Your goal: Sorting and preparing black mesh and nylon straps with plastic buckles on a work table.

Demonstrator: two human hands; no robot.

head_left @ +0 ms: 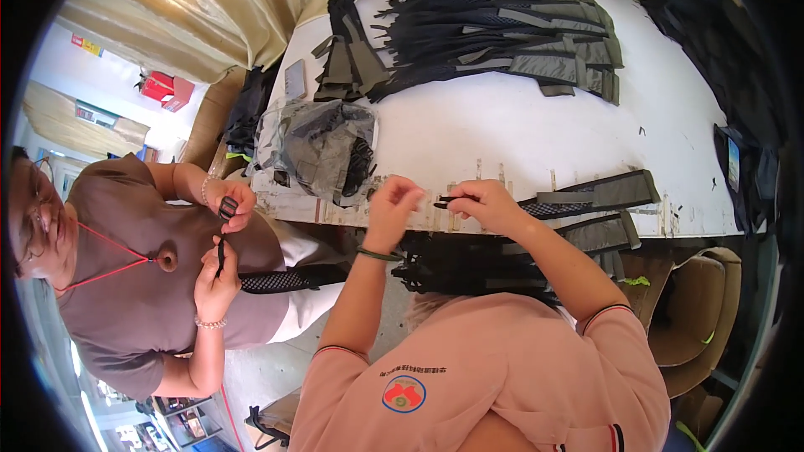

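Observation:
My right hand (487, 206) is closed in a pinch on a black webbing strap (443, 201), whose short end sticks out to the left of the fingers. Behind that hand, a grey and black mesh strap piece (596, 192) lies along the table's near edge. My left hand (395, 206) is just left of the strap end, apart from it. Its fingers are drawn together and slightly blurred; whether anything small is between them does not show. More black mesh pieces (477, 264) hang below the edge, over my lap.
A clear plastic bag (322, 146) of black parts sits on the white table (502, 130). Beyond are a pile of grey and black strap pieces (511, 33) and a phone (295, 81). At left a co-worker (159, 285) handles a black buckle (228, 207). A cardboard box (691, 318) stands right.

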